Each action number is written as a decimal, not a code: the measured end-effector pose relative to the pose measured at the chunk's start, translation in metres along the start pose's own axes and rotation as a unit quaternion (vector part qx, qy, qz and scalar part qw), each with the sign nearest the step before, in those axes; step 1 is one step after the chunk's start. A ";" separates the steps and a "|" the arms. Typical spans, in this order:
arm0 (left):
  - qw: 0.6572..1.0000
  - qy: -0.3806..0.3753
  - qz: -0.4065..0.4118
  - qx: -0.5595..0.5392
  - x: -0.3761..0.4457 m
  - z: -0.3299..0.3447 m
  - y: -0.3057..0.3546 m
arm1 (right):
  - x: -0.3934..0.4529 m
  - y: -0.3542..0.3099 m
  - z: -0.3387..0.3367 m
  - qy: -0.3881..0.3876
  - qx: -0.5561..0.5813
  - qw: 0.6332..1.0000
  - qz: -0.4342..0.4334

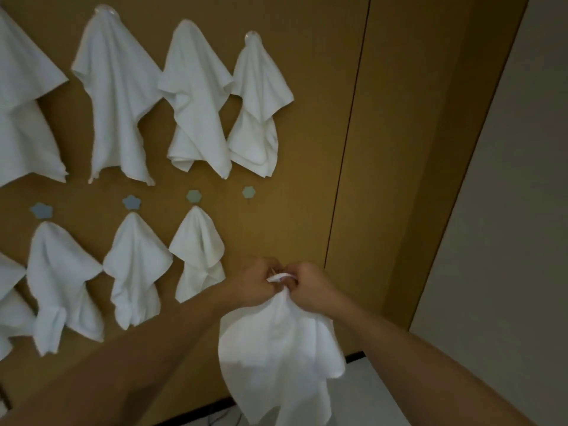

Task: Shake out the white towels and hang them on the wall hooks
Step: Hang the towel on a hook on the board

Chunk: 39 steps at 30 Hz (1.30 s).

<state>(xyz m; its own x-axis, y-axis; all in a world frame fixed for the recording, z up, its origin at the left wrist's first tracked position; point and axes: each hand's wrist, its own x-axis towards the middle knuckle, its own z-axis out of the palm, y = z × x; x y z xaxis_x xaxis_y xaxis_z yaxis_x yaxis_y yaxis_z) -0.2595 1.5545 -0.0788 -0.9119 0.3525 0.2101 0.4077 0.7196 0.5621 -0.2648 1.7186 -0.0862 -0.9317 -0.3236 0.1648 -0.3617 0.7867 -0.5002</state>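
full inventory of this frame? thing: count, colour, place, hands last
hung towels: eight in view, white; four in the upper row, four in the lower row, leftmost ones cut by the frame edge
held towel: one, white, hanging from both hands below the free hook
free hook: one, pale green hexagon, right end of the lower row, nothing on it
other hook plates: three visible, pale blue-green, above lower-row towels
wall panel: brown, with a dark vertical seam
side wall: grey, right
left hand: grips the towel's top
right hand: grips the towel's top, beside the left hand
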 end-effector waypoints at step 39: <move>0.901 0.412 -0.136 -0.015 0.337 0.019 -0.278 | 0.441 0.116 0.129 0.238 0.305 0.922 0.013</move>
<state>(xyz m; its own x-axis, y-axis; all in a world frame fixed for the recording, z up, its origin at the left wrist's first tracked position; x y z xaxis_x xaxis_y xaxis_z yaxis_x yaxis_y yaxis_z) -0.6795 1.4854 -0.1793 -0.7082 -0.4063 0.5774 0.1742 0.6920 0.7006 -0.7136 1.5992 -0.1816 -0.9008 0.0723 0.4281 -0.3895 0.3012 -0.8704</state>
